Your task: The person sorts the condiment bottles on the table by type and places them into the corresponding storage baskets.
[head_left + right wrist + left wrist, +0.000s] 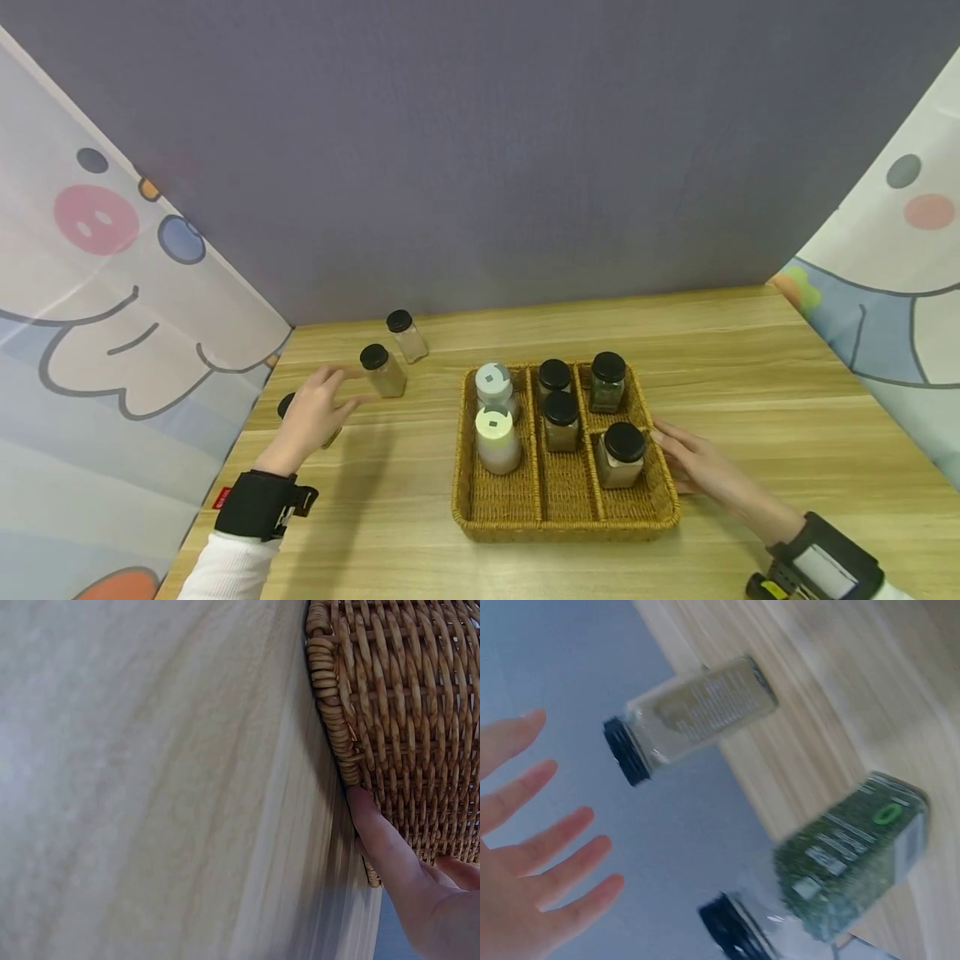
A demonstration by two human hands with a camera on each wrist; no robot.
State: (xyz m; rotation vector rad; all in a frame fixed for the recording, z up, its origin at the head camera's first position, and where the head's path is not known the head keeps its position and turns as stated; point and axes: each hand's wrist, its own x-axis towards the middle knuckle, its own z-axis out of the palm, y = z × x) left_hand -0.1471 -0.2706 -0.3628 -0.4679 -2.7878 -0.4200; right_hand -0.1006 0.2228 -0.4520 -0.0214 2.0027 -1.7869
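My left hand (311,417) reaches over the table's left side, fingers spread and holding nothing. Just beyond its fingertips stands a spice jar of tan powder (386,375) with a black lid; a paler jar (407,340) is behind it. Another black-lidded jar (286,405) is mostly hidden by this hand. In the left wrist view, the spread fingers (570,844) are apart from a powder jar (705,709) and a jar of green herbs (855,855). My right hand (697,468) touches the right side of a wicker basket (566,532), one fingertip at its bottom edge (341,742).
The basket's left compartment has two white-capped bottles (498,446); the middle one has two black-lidded jars (561,421). On the right, a green herb jar (606,383) is behind a pale jar (621,457). A grey panel (525,167) bounds the wooden table (810,400).
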